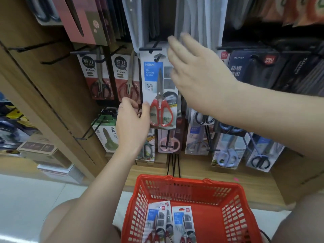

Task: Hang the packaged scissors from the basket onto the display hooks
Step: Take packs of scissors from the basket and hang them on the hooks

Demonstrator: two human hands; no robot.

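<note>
One scissors pack [158,95] hangs on the display hook [156,58], its lower edge pinched by the left hand [132,123]. The right hand [198,74] hovers with fingers spread wide. Two more packs [184,225] lie in the red basket [233,213].

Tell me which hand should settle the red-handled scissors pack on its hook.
Left, probably. The left hand already pinches the lower edge of the scissors pack hanging at the hook. The right hand is open, blurred, gripping nothing.
</note>
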